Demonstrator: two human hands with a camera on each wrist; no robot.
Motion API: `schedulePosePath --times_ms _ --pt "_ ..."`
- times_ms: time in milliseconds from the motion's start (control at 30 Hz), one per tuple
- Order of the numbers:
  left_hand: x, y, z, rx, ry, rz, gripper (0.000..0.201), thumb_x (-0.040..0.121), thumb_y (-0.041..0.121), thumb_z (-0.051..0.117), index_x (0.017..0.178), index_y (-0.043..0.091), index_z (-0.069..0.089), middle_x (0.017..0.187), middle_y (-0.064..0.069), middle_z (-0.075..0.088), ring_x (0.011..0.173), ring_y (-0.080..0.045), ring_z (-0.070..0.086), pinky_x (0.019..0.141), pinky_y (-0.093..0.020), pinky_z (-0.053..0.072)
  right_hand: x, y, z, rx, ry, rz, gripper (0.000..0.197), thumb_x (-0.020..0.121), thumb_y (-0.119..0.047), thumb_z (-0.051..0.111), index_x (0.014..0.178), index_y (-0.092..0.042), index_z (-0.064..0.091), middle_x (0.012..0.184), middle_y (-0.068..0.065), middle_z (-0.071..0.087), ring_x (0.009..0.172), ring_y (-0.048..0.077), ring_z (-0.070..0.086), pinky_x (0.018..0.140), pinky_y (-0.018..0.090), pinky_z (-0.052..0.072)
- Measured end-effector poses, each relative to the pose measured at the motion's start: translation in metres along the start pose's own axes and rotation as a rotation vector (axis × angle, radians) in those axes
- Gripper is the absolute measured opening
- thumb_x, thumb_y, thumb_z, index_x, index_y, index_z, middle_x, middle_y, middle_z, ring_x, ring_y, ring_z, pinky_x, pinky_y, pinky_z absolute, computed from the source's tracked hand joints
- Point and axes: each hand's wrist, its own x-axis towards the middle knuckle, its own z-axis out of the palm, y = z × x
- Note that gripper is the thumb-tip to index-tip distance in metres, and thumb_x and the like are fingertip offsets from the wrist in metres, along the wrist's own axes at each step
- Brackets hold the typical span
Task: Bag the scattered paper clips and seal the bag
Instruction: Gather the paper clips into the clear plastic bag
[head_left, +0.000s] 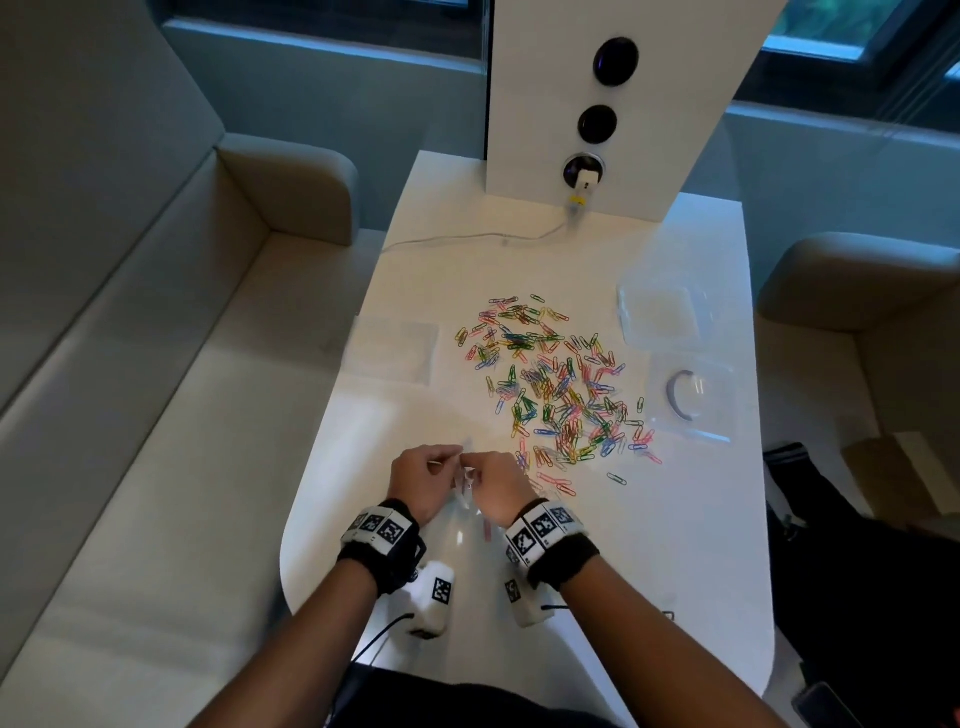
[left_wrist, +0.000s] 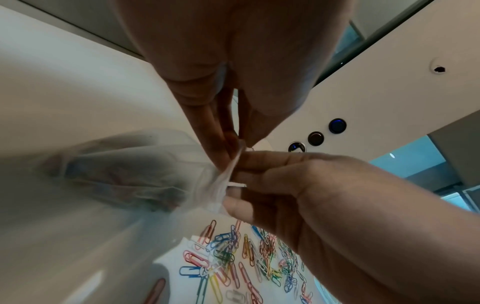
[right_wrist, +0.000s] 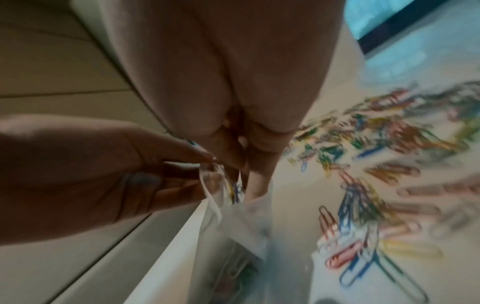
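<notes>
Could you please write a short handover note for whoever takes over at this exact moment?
Left hand: fingers pinch the rim of the clear bag.
Right hand: fingers pinch the same rim from the other side.
Bag: held above the near edge of the white table, a few clips inside, mouth not visibly sealed.
Done: a few clips bagged.
Left: most paper clips lie scattered on the table beyond the hands; bag them, then seal.

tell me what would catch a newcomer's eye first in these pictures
The bright heap of coloured paper clips strewn over the middle of the white table stands out first. Next, at the near edge, the left hand and right hand meet, both pinching the mouth of a clear plastic bag with a few clips already inside.
</notes>
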Motion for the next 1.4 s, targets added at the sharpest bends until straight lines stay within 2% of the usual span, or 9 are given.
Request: schedulePosePath --times_ms 200,333,467,533,633,800,933,1200,1400 --pt "0.004 -0.004 -0.001 -0.046 -0.007 -0.029 0.020 0.089 0.011 0.065 0.107 0.013 0.074 0.100 -0.005 0.075 0.083 -0.013 0.072 0.085 -0.031 0.058 0.000 0.005 -0.020 -0.149 -0.100 -0.086 0.036 0.084 0.002 0.047 0.103 -0.009 0.075 0.104 0.013 0.073 0.092 0.027 0.067 0.083 0.030 0.052" --pt "0.007 -0.005 -0.006 -0.057 0.006 -0.054 0.020 0.089 0.012 0.065 0.107 0.013 0.074 0.100 -0.004 0.075 0.081 -0.014 0.073 0.084 -0.030 0.059 0.001 0.045 -0.032 -0.123 0.164 0.043 0.033 0.090 -0.007 0.051 0.113 -0.019 0.071 0.118 0.002 0.069 0.108 0.018 0.063 0.101 0.031 0.047" --pt "0.012 -0.006 -0.011 -0.095 0.041 -0.089 0.020 0.089 0.010 0.065 0.107 0.011 0.074 0.102 -0.004 0.074 0.078 -0.010 0.071 0.071 -0.015 0.056 -0.005 0.095 -0.027 -0.324 0.022 0.286 0.083 0.079 -0.043 0.071 0.148 -0.022 0.030 0.158 0.008 0.023 0.137 0.030 0.038 0.107 0.042 0.043" --pt "0.014 -0.008 -0.014 -0.123 0.047 -0.098 0.019 0.089 0.009 0.065 0.106 0.010 0.074 0.102 -0.004 0.074 0.082 -0.012 0.071 0.076 -0.023 0.059 -0.010 0.102 -0.013 -0.400 -0.058 0.322 0.108 0.072 -0.053 0.075 0.153 -0.027 0.008 0.163 0.005 0.001 0.141 0.035 0.028 0.105 0.047 0.044" --pt "0.018 -0.009 -0.015 -0.145 0.038 -0.103 0.020 0.089 0.011 0.066 0.106 0.011 0.074 0.105 -0.006 0.074 0.090 -0.017 0.071 0.084 -0.036 0.059 -0.010 0.100 0.008 -0.671 -0.051 0.234 0.112 0.072 -0.064 0.068 0.152 -0.029 -0.003 0.163 0.004 -0.002 0.137 0.039 0.031 0.097 0.048 0.050" --pt "0.019 -0.011 -0.015 -0.160 0.046 -0.109 0.019 0.089 0.010 0.065 0.105 0.011 0.075 0.102 -0.004 0.074 0.085 -0.016 0.072 0.083 -0.035 0.059 -0.010 0.088 0.029 -0.842 -0.064 0.080 0.068 0.096 -0.028 0.049 0.153 -0.020 0.012 0.161 0.020 0.005 0.135 0.051 0.029 0.105 0.053 0.040" --pt "0.021 -0.011 -0.013 -0.161 0.042 -0.106 0.018 0.089 0.011 0.066 0.104 0.013 0.075 0.097 -0.003 0.074 0.081 -0.015 0.072 0.084 -0.035 0.059 -0.013 0.085 0.024 -0.824 -0.082 -0.059 0.063 0.093 0.004 0.048 0.149 -0.002 0.021 0.155 0.030 0.018 0.136 0.047 0.031 0.110 0.046 0.037" --pt "0.023 -0.011 -0.006 -0.135 0.003 -0.112 0.019 0.088 0.012 0.066 0.105 0.015 0.075 0.097 -0.003 0.075 0.076 -0.014 0.073 0.075 -0.023 0.059 0.013 0.096 -0.010 -0.692 -0.117 -0.074 0.030 0.090 0.003 0.048 0.117 -0.001 0.062 0.125 0.014 0.053 0.110 0.027 0.055 0.093 0.034 0.049" --pt "0.023 -0.007 -0.003 -0.110 -0.007 -0.104 0.020 0.090 0.010 0.064 0.107 0.012 0.074 0.096 -0.004 0.074 0.065 -0.006 0.070 0.063 -0.008 0.052 0.028 0.102 -0.033 -0.094 0.290 0.266 0.017 0.082 -0.007 0.066 0.092 -0.012 0.079 0.094 0.006 0.077 0.088 0.017 0.070 0.085 0.019 0.051"
